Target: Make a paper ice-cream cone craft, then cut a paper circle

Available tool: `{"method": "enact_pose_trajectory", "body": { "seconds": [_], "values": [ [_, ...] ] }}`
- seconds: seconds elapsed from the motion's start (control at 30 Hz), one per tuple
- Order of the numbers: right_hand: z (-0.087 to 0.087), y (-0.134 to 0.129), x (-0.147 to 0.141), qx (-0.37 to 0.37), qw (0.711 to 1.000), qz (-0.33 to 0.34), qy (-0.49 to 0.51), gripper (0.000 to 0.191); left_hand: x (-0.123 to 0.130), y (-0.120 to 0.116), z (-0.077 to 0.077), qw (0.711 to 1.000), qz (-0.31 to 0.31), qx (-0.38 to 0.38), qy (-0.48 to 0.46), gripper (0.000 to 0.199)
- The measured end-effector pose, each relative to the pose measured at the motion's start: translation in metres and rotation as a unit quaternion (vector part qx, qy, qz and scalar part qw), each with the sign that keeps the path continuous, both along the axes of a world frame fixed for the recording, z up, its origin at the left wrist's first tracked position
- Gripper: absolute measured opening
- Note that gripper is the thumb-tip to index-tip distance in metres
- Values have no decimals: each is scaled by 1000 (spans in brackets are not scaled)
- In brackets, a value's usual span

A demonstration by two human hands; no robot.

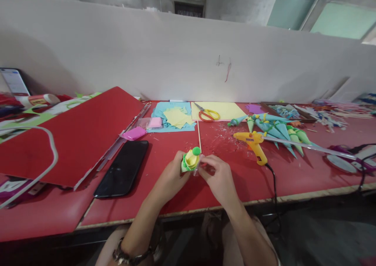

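My left hand is closed around a small paper cone craft, yellow inside with green trim and a green ball at its rim. Close against its right side, my right hand pinches a small translucent pinkish piece, perhaps plastic film; its exact kind is unclear. To the right lies a yellow glue gun with a long clear glue stick in its back. Behind it, several blue and green paper cones are heaped together.
A black phone and pink packets lie left, near a large red board. Scissors rest on yellow paper, beside cut paper pieces. The glue gun's black cord drops over the table's front edge. A white partition stands behind.
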State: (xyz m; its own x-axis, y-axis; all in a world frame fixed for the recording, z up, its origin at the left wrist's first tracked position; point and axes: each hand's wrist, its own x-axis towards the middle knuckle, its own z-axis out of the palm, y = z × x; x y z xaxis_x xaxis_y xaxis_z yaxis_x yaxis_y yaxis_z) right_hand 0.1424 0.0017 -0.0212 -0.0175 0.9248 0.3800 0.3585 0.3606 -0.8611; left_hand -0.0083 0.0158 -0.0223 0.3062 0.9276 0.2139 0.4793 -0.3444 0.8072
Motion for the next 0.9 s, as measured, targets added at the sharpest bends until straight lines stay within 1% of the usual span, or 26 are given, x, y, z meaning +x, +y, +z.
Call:
{"method": "enact_pose_trajectory", "body": {
  "seconds": [0.13,0.23,0.33,0.43,0.5,0.6,0.7,0.77,0.83,0.9],
  "values": [
    [0,0,-1,-12,998,-12,-66,9,2,-1,-3,1000,-16,0,12,10],
    [2,0,0,-41,995,-11,-89,8,4,-2,-5,999,-15,-6,29,12],
    [2,0,1,-78,994,11,-75,11,6,-3,-5,999,-23,-1,25,12],
    [-1,2,2,-95,993,27,-61,13,7,-3,-5,999,-30,0,20,12],
    [-4,3,2,-92,993,29,-69,14,7,-4,-4,999,-34,-2,19,13],
    [-6,3,-1,-67,995,22,-65,16,6,-3,-3,999,-30,-4,16,13],
    [-2,1,-3,-37,999,2,-12,14,5,-1,-3,1000,-13,-9,4,12],
    [1,1,-2,-30,998,-27,41,12,4,0,-4,1000,-4,-13,-4,12],
    [4,1,1,-37,992,-64,103,14,5,0,-5,1000,10,-14,0,13],
    [5,2,4,-57,979,-84,175,15,5,0,-5,999,33,-11,3,14]
  ]
}}
